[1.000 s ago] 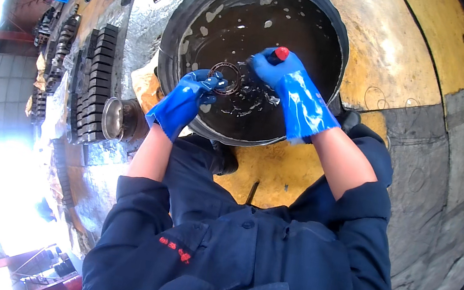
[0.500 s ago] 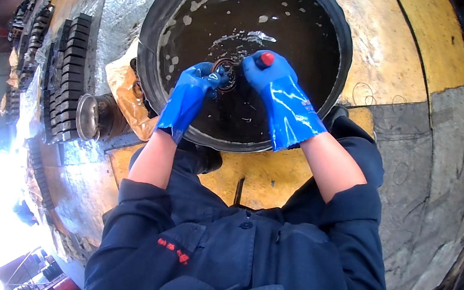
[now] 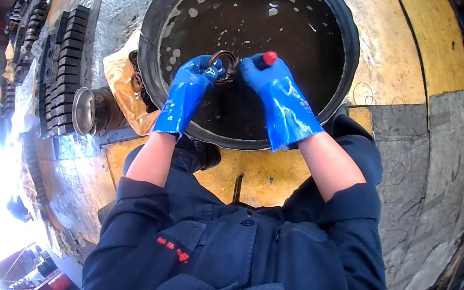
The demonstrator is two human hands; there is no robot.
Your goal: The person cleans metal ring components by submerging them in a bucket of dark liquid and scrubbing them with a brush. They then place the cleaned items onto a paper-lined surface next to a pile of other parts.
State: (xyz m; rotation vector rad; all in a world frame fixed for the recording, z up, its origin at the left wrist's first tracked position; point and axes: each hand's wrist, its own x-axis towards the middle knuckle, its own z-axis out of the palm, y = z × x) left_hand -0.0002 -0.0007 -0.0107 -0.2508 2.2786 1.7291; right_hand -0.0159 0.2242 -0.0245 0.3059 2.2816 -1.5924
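Note:
My left hand [image 3: 196, 74], in a long blue rubber glove, is closed around a thin, dark brown metal ring [image 3: 224, 52]. My right hand [image 3: 271, 79], gloved the same way, grips a tool with a red-ended handle [image 3: 269, 58] whose working end points toward the ring and cannot be made out clearly. Both hands are over the near half of a large round black tub [image 3: 350, 54]. Dark liquid [image 3: 257, 21] with pale floating specks fills much of it.
A crumpled brown paper bag [image 3: 118, 75] with dark rings in it lies left of the tub. Beside it stands a metal cylinder [image 3: 84, 111]. Farther left runs a row of dark metal blocks [image 3: 72, 53]. Grey matting [image 3: 421, 138] covers the yellow floor at right.
My left hand has tilted the ring up, so its arc now shows more plainly above the liquid. Bright ripples beyond my hands have faded. My right hand stays nearly in place.

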